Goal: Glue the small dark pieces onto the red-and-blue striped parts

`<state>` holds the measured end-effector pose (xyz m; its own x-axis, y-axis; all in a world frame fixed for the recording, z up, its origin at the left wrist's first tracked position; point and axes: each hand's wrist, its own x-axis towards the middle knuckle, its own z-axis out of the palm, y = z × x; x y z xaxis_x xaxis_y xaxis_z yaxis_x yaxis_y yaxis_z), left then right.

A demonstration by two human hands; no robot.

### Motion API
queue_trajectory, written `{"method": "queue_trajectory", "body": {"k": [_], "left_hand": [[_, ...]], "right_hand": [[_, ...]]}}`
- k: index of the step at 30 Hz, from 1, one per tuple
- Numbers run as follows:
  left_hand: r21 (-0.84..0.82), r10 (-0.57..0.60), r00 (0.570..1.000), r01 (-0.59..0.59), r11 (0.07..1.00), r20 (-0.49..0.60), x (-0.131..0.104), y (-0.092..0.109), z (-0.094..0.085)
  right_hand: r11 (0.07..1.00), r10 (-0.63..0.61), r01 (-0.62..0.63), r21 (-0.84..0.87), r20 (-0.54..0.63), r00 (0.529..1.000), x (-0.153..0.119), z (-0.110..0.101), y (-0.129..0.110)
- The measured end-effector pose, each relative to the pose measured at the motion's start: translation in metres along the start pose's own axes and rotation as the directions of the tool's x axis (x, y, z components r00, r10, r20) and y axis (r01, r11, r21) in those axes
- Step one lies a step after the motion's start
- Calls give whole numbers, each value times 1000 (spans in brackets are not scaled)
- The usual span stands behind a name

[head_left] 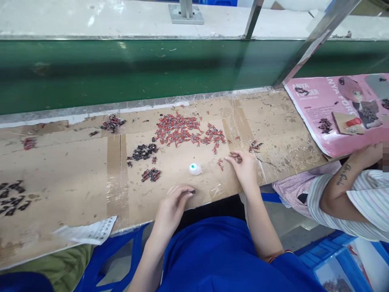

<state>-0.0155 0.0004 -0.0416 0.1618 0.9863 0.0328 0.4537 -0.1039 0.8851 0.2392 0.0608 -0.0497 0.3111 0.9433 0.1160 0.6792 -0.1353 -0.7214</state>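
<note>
My left hand (pixel 176 199) is just over the cardboard near the front edge, a small black part (pixel 192 191) pinched between thumb and fingertips. To the right, my right hand (pixel 241 163) has its fingers curled together beside a few loose red parts (pixel 220 164); whatever is in its grip is too small to make out. Between the hands, farther back, stands a small white bottle (pixel 195 168) with a blue spot. A large spread of red parts (pixel 179 129) lies behind it. Black parts (pixel 144 151) and a black-and-red pile (pixel 151 174) lie to its left.
Cardboard (pixel 85 174) covers the bench. More black parts (pixel 12 198) and a paper sheet (pixel 91 231) are at left. A green panel (pixel 136 73) runs behind. At right, a person's arm (pixel 343 178) rests by a pink poster (pixel 328 113). A blue crate (pixel 331 259) stands below.
</note>
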Motion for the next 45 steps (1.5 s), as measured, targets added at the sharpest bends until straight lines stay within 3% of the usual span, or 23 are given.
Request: {"method": "queue_trajectory", "body": {"k": [7,10,12,14,17,20,26,33,40,45], "left_hand": [[-193,-173,980,152,969,-100,0,14,11],[-242,-209,973,180,953,-98,1,18,15],[-280,-238,969,210,937,-71,1,21,16],[-330,-272,962,251,910,-17,2,25,16],[-400,-282,958,282,872,60,4,33,14],[-412,-243,964,265,872,106,4,41,10],[-371,-157,971,215,903,180,3,53,0],[-320,-117,971,181,930,209,3,56,-1],[-339,-146,958,226,913,246,5,60,-7],[-375,-179,907,329,867,381,9,62,-11]], "right_hand": [[947,-77,123,-296,161,984,-4,0,-8],[941,-56,111,-321,175,983,-11,-6,-13],[974,-88,124,-188,189,978,-19,-11,-18],[983,-178,165,79,195,965,-28,-16,-25],[849,-337,228,477,154,929,-45,-15,-37],[716,-418,242,655,124,900,-58,-6,-45],[600,-497,273,752,83,864,-60,11,-45],[576,-510,238,782,116,852,-61,11,-45],[590,-552,114,799,296,780,-59,9,-41],[579,-635,141,803,336,696,-54,6,-39]]}}
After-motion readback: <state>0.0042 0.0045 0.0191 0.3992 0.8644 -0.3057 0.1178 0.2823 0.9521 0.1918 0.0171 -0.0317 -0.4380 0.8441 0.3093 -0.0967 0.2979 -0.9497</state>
